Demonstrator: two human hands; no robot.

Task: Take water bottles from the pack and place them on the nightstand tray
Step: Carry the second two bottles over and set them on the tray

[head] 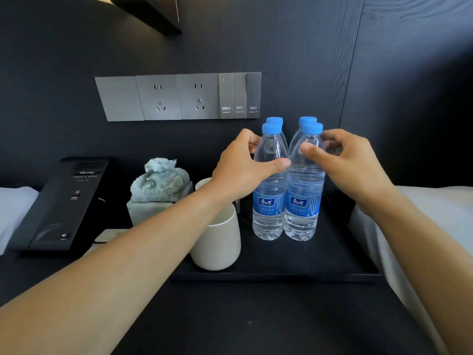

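Clear water bottles with blue caps and blue labels stand upright on the black tray (281, 265), two in front and two behind. My left hand (240, 167) wraps the shoulder of the front left bottle (268, 208), thumb across its front. The neck of the front right bottle (303, 208) sits between the thumb and fingers of my right hand (353, 162). Of the back left bottle (274, 121) and back right bottle (308, 119), little shows besides the caps. No pack is in view.
A white cup (217, 242) stands on the tray's left side, with a second cup (203, 183) behind my left wrist. Left of the tray are a pale green carved ornament (160, 180) and a black phone (64, 201). Wall sockets and switches (176, 97) sit above. White bedding (422, 213) borders the right.
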